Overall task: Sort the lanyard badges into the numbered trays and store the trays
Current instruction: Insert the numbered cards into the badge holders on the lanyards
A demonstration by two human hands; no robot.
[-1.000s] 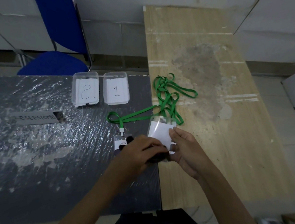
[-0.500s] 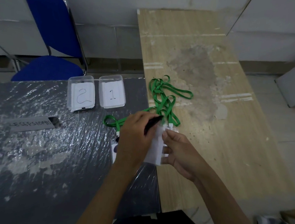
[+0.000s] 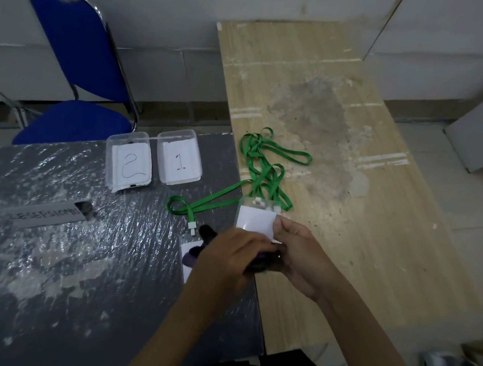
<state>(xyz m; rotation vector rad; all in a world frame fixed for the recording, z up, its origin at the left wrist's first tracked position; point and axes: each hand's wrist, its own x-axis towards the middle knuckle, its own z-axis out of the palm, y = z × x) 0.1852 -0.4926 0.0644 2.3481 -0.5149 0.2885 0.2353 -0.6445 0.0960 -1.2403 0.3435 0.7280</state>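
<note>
Half a second ago the left hand (image 3: 228,257) was raised over the badge (image 3: 256,223), its dark marker (image 3: 210,233) tip pointing up and right across the white card. Now that hand has dropped back toward the person, and the marker lies low, its end poking out to the left. The card shows again above both hands. The right hand (image 3: 301,257) has lowered slightly, its thumb pinching the card's lower right corner.

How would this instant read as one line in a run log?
left hand: grips black marker | right hand: pinches badge | trays: no lanyards inside
</note>
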